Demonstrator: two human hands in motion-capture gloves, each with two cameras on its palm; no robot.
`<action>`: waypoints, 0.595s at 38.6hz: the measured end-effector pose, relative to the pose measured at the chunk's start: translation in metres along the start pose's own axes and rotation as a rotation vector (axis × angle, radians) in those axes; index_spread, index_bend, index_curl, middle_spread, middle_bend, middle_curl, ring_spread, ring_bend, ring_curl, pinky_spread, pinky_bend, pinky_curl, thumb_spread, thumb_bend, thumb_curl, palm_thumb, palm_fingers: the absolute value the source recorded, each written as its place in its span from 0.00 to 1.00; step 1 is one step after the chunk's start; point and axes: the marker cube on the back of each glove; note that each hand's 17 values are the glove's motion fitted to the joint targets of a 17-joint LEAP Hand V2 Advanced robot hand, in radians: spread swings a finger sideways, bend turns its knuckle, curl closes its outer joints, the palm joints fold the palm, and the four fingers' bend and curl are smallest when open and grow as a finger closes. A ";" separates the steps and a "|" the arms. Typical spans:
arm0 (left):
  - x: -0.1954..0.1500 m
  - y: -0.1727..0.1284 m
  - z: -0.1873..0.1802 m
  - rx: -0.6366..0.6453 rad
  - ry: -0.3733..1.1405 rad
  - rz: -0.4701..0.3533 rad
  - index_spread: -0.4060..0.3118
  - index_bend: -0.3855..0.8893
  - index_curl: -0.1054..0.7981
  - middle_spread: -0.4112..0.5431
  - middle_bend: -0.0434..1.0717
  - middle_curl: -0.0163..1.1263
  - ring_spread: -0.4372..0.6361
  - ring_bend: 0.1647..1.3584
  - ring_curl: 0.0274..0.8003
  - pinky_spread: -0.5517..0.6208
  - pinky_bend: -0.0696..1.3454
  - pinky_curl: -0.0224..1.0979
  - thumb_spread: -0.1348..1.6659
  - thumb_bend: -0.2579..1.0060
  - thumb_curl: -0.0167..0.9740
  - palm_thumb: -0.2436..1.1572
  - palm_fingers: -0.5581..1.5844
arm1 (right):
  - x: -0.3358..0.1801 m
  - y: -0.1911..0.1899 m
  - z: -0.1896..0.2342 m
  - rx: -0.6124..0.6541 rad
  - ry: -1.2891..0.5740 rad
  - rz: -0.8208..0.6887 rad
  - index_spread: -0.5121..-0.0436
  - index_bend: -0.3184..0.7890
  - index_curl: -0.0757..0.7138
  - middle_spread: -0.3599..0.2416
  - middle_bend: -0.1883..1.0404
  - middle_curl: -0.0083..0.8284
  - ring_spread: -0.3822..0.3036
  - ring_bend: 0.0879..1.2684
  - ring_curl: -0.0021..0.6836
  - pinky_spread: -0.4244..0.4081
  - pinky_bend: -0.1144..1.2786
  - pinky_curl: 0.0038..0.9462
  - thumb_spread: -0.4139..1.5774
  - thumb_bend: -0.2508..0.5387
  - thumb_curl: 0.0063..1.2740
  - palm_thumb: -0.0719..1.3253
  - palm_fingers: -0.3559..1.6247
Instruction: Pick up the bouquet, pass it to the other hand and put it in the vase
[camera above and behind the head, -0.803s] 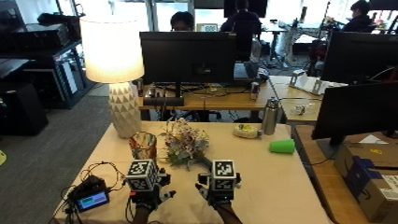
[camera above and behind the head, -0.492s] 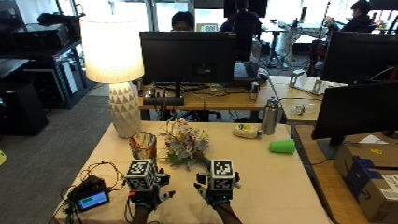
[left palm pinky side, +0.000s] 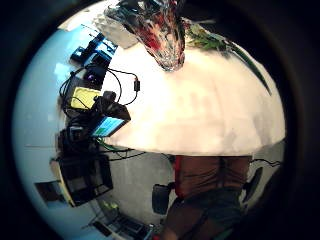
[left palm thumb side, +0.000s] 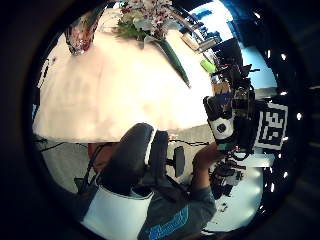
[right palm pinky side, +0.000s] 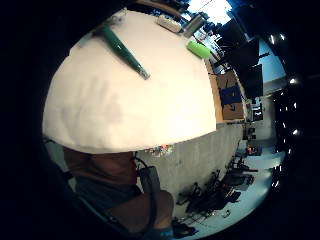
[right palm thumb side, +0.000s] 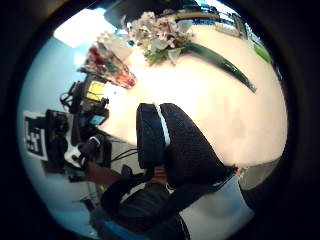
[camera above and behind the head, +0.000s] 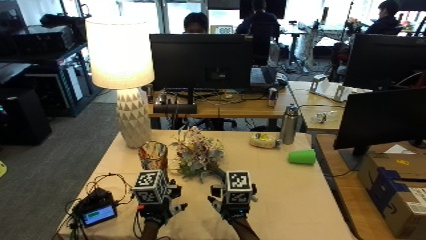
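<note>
While lying flat beyond both hands, bouquet (camera above and behind the head: 198, 156) with blooms beside vase (camera above and behind the head: 153, 156), stem slanting toward right hand (camera above and behind the head: 233, 209); left hand (camera above and behind the head: 157, 210) further off; both empty, fingers relaxed.

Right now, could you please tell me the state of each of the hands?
Left hand: holding nothing; whether its fingers are open cannot be told.
Right hand: fingers loosely curled, open, holding nothing.

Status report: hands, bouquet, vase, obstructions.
Left hand and right hand hover near the table's front edge, holding nothing. Bouquet lies on the table, untouched. Vase upright beside it. Nothing blocking.
</note>
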 end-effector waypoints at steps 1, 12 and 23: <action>0.000 0.000 0.000 0.001 0.002 0.000 0.43 0.40 0.31 0.54 0.22 0.22 0.74 0.35 0.26 0.85 0.41 0.26 0.60 0.18 0.26 0.30 0.31 | 0.001 0.000 0.000 0.001 0.003 0.001 0.31 0.41 0.31 0.78 0.35 0.30 0.89 0.16 0.24 0.91 0.47 0.30 0.80 0.36 0.15 0.27 0.19; -0.003 0.000 -0.002 0.022 0.016 -0.002 0.43 0.40 0.34 0.54 0.22 0.25 0.75 0.36 0.27 0.85 0.41 0.28 0.61 0.18 0.28 0.29 0.31 | 0.031 -0.017 -0.005 0.019 0.040 0.019 0.32 0.39 0.32 0.78 0.36 0.34 0.90 0.18 0.27 0.91 0.48 0.33 0.81 0.29 0.17 0.27 0.17; -0.003 -0.002 -0.002 0.054 0.046 -0.006 0.43 0.40 0.35 0.55 0.21 0.27 0.75 0.37 0.29 0.85 0.42 0.29 0.62 0.18 0.30 0.29 0.30 | 0.090 -0.081 0.035 0.059 0.001 0.027 0.35 0.37 0.30 0.80 0.31 0.34 0.90 0.18 0.30 0.92 0.52 0.35 0.78 0.29 0.19 0.27 0.13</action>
